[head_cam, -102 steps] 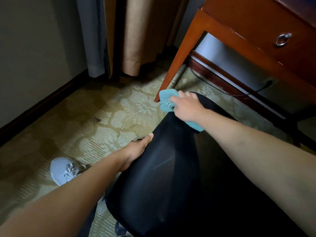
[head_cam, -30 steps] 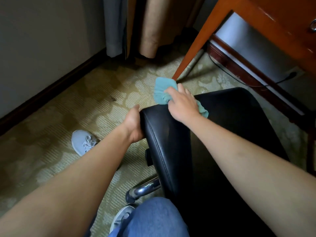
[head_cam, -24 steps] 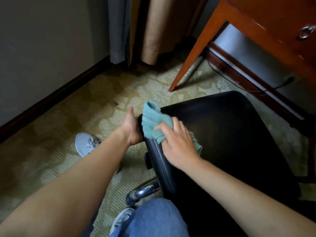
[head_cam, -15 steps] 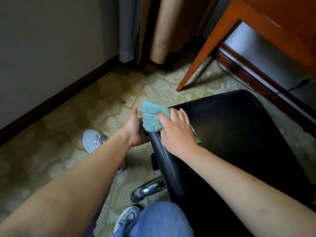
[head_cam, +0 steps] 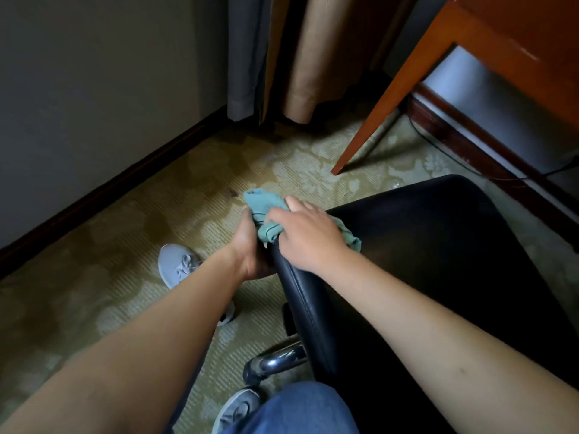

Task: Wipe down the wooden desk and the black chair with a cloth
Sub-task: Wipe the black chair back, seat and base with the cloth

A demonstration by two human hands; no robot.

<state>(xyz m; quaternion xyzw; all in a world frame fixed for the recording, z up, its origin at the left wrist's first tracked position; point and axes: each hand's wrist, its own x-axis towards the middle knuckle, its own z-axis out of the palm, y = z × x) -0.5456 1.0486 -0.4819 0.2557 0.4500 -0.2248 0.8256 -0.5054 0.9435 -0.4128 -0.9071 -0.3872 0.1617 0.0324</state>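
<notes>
Right hand (head_cam: 308,238) presses the teal cloth (head_cam: 262,211) flat-fingered onto the front-left corner of the black chair (head_cam: 438,261) seat, fingers spread over the bunched fabric and not visibly curled round it; left hand (head_cam: 250,245) grips the seat edge just below that corner, at about 9 o'clock from the right hand, thumb up beside the cloth, apparently steadying the chair. Cloth overhangs the corner toward 11 o'clock, with a fold trailing onto the seat at 3 o'clock of the right hand. Step in hand, by judgement: wiping the chair seat, at its corner and edge seam. Next move probably calls for a stroke across the broad seat panel toward 2 o'clock, with the left hand holding the chair against rolling on its chrome base (head_cam: 275,360). Wooden desk (head_cam: 501,42) stands at 1 o'clock, its leg reaching the patterned carpet (head_cam: 125,245) well apart from the hands; whether it is already wiped cannot be told. Count: one cloth, one chair, one desk with one leg showing, two hands, two grey shoes (head_cam: 177,264), two curtain panels (head_cam: 313,57), one cable (head_cam: 445,151) under the desk.
</notes>
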